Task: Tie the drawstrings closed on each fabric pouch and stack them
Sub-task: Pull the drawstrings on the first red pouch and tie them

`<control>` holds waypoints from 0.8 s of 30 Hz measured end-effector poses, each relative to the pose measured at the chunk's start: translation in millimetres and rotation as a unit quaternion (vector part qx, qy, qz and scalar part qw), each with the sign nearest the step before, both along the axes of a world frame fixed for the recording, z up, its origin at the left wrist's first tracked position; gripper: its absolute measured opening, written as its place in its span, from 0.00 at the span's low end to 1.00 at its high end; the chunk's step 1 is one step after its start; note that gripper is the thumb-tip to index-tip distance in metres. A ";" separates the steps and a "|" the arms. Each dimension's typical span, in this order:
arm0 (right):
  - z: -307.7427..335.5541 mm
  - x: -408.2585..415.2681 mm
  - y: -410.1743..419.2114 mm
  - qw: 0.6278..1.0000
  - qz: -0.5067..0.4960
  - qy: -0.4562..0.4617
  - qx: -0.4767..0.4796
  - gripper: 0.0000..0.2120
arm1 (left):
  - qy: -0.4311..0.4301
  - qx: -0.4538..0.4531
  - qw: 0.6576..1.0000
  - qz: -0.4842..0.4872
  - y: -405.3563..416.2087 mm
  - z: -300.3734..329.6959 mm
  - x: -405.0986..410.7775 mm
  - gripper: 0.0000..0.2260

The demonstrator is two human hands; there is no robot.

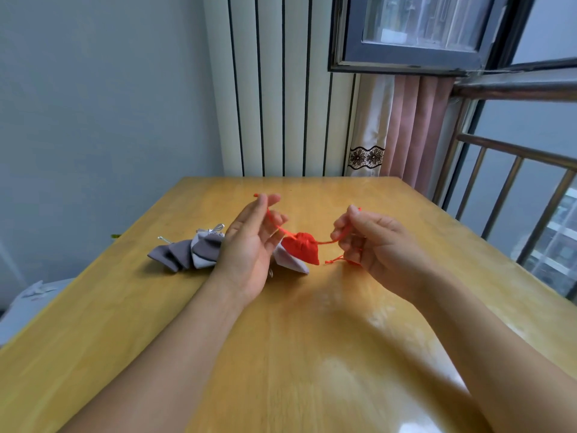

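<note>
A small red pouch [302, 247] hangs just above the wooden table [312, 339], its mouth gathered tight. Its red drawstring [274, 225] runs out to both sides. My left hand [249, 245] holds the left end between thumb and fingers. My right hand [371, 242] pinches the right end, with a loose knotted tail [335, 260] hanging under it. A pale grey pouch [292, 260] lies beneath the red one. More grey pouches [187, 251] with silver cords lie in a pile to the left, partly hidden by my left hand.
Behind the table's far edge stands a white radiator [281, 89] and a pink curtain [415, 126]. A metal railing [515, 189] and window lie to the right. Some pale fabric [28, 304] sits off the table's left side.
</note>
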State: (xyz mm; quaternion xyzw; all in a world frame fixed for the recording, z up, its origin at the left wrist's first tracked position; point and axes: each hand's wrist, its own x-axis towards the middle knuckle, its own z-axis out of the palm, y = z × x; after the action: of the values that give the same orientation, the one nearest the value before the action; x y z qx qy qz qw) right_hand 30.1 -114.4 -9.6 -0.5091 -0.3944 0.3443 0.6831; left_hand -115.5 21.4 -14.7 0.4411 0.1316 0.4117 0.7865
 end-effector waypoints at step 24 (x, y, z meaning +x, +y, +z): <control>-6.4 -5.8 5.5 0.980 -0.072 -0.178 0.052 0.08 | 0.142 0.165 0.955 -0.203 -39.5 -7.4 7.7 0.13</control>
State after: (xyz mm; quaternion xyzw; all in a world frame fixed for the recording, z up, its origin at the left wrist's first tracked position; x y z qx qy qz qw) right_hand 24.3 -108.9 -16.0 -0.5534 -0.4893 0.1773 0.6503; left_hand -107.8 -18.2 -22.0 0.6361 0.0796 0.1928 0.7429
